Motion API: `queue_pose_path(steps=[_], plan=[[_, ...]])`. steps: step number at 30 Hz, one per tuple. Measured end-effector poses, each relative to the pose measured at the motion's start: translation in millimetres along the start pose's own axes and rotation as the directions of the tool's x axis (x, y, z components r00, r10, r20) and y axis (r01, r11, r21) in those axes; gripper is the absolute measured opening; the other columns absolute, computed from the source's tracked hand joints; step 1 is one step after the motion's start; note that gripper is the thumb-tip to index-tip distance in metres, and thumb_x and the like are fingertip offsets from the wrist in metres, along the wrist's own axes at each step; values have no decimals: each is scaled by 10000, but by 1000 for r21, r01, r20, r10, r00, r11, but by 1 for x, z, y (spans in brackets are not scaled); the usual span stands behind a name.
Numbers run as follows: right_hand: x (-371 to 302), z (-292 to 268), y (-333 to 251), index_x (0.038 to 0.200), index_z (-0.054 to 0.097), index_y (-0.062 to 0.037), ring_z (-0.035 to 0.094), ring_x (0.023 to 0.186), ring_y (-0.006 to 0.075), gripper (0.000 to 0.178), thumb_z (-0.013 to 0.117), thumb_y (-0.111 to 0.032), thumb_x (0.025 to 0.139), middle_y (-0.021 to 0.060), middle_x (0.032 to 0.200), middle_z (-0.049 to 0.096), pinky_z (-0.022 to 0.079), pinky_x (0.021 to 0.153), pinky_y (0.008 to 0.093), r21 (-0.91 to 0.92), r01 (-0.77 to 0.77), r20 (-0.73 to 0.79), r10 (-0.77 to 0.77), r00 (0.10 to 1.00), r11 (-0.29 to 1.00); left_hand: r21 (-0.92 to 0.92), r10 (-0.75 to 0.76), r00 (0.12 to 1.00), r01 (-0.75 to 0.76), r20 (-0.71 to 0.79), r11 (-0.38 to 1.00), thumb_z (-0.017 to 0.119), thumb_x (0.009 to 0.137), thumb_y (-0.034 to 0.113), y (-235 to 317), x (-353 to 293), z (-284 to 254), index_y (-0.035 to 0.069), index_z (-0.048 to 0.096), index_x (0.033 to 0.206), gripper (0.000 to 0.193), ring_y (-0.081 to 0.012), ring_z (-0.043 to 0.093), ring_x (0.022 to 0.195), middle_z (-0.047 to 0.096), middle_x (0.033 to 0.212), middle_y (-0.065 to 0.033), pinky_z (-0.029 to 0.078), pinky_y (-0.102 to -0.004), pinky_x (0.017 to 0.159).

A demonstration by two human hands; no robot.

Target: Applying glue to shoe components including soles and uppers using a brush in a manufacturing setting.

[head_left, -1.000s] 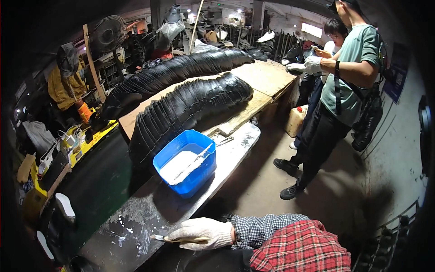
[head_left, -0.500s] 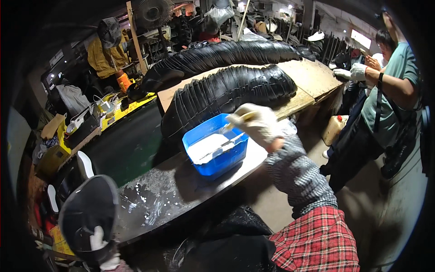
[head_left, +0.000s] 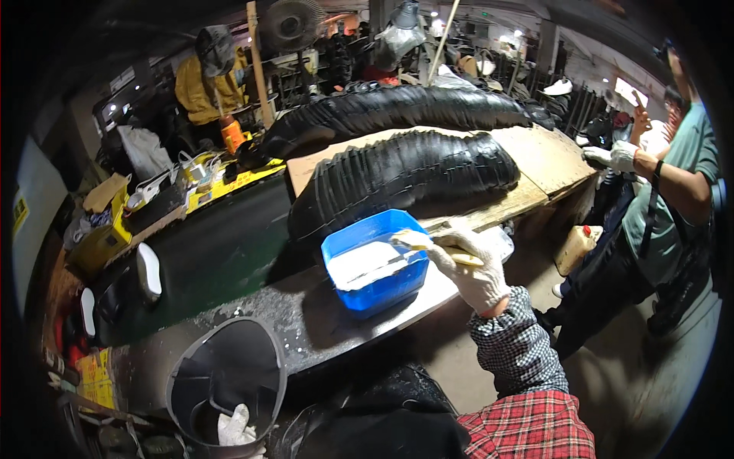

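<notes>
At the lower left, my gloved left hand (head_left: pixel 237 428) is closed on the wall of a black boot shaft (head_left: pixel 261 359), whose wide opening faces up toward me. In my gloved right hand (head_left: pixel 472 268) is a brush with a pale handle (head_left: pixel 465 258); its head is hard to make out. That hand is at the right rim of a blue plastic tub (head_left: pixel 382 294). White liquid glue or paste (head_left: pixel 363 260) lies in the tub, which stands on the dark, white-spattered bench (head_left: pixel 294 340).
Long rows of stacked black boot shafts (head_left: pixel 405 172) lie on a wooden board (head_left: pixel 547 164) behind the tub. Two white-soled shoes (head_left: pixel 149 271) rest on the dark belt at left. Co-workers (head_left: pixel 677 199) stand at right near a plastic jug (head_left: pixel 578 246).
My left hand has brought the boot shaft rightward, closer to the middle. My right hand has drawn back from over the tub to its right rim, and the view has shifted.
</notes>
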State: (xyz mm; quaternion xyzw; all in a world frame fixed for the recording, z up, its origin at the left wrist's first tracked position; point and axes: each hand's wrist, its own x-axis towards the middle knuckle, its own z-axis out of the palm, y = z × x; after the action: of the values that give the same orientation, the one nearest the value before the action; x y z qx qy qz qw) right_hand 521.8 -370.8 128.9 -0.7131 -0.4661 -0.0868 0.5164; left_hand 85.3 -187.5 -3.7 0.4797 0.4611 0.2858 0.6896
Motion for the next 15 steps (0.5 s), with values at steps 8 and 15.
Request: queue_pose_path(steps=[8, 15], plan=[[-38, 42, -56, 894, 634, 19, 613, 681, 133, 105, 548, -31, 859, 66, 781, 630, 495, 545, 268, 281, -95, -72, 119, 990, 955, -181, 33, 997, -46, -74, 982, 634, 880, 97, 18, -21, 42, 68, 601, 724, 161, -49, 476, 532, 532, 631, 57, 374, -235, 500], [-37, 179, -115, 1006, 661, 17, 645, 742, 128, 172, 668, -64, 854, 88, 854, 688, 526, 686, 265, 546, 46, 324, -262, 909, 836, -78, -2, 999, -1, -36, 997, 685, 828, 71, 10, -13, 23, 55, 661, 783, 54, -88, 517, 555, 593, 677, 5, 412, -251, 515]])
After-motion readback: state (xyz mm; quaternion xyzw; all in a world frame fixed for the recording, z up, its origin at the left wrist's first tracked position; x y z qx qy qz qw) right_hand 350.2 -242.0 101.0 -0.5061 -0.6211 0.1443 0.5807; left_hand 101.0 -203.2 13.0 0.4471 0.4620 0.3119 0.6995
